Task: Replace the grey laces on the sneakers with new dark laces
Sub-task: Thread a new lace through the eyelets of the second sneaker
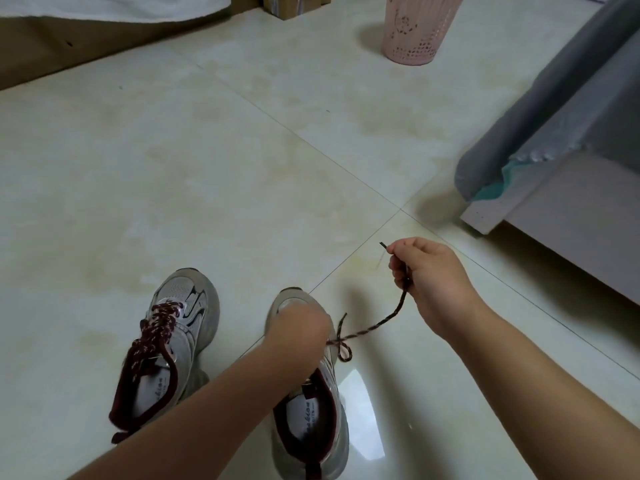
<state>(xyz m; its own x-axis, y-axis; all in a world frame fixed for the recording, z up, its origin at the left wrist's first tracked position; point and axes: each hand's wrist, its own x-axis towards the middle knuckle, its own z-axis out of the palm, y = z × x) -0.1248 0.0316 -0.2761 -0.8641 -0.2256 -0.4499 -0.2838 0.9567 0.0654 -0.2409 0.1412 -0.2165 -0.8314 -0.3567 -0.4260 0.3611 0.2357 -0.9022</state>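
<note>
Two grey sneakers with dark red collars stand on the tiled floor. The left sneaker (180, 344) is laced with a dark red speckled lace. My left hand (299, 329) rests closed on the front of the right sneaker (311, 420), covering its eyelets; what it grips is hidden. My right hand (424, 271) is raised to the right of that shoe, shut on the dark lace (375, 327), whose tip sticks out above my fingers. The lace runs down from my fist to a small loop beside my left hand.
A pink perforated bin (419, 29) stands at the back. A grey padded furniture corner (540, 140) juts in from the right. A wooden bed base (69, 50) with white cloth lies at the back left.
</note>
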